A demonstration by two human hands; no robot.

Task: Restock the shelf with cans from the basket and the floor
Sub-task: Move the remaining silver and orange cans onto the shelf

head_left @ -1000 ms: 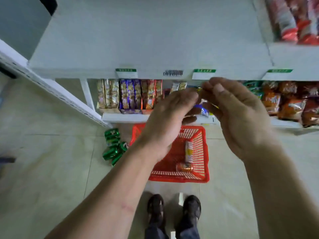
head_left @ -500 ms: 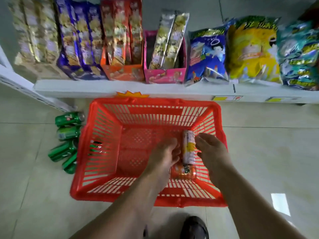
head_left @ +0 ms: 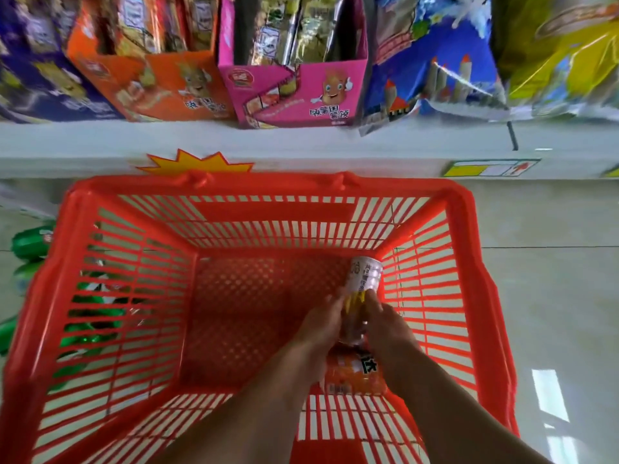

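A red plastic basket stands on the floor in front of the bottom shelf. In its right part lie a white and yellow can and, nearer me, an orange can. Both my hands are down inside the basket. My left hand holds the white can's left side and my right hand its right side, with the fingers wrapped on its lower half. My wrists partly cover the orange can. Several green cans lie on the floor left of the basket.
The bottom shelf carries an orange snack box, a pink snack box, and blue and yellow snack bags. Pale tiled floor lies to the right of the basket.
The view dropped from the empty upper shelf to the basket and came closer. Both hands went down into the basket and closed in on the white can from either side.
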